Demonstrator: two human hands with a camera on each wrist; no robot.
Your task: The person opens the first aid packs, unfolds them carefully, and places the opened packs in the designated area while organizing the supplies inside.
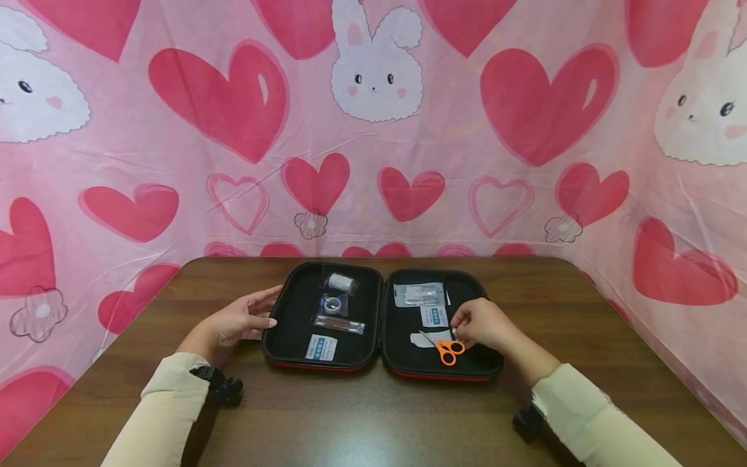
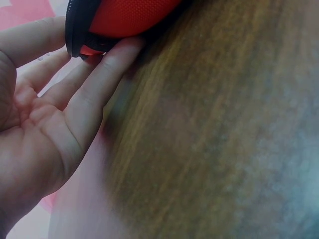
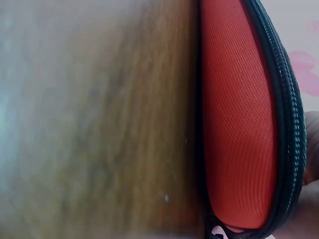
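Note:
An unfolded black-lined case [image 1: 274, 344] with red outer shells lies on the table. My left hand [image 1: 245, 318] grips its left edge, thumb at the rim and other fingers beneath; the red shell [image 2: 129, 17] shows in the left wrist view. Over the right half, my right hand [image 1: 481, 322] has curled fingers and seems to pinch a small white item, too small to identify. Close by lie orange-handled scissors [image 1: 448, 351], across a white packet [image 1: 421, 340]. In the right wrist view the case side [image 3: 239, 119] hides most of that hand.
In the left half lie a wrapped white roll [image 1: 342, 283], a tape roll [image 1: 332, 305], a long clear packet [image 1: 340, 324] and a blue-and-white packet [image 1: 321, 347]. The right half holds a clear packet [image 1: 420, 295] and another blue-and-white packet [image 1: 434, 316]. A patterned cloth [image 1: 362, 139] hangs behind.

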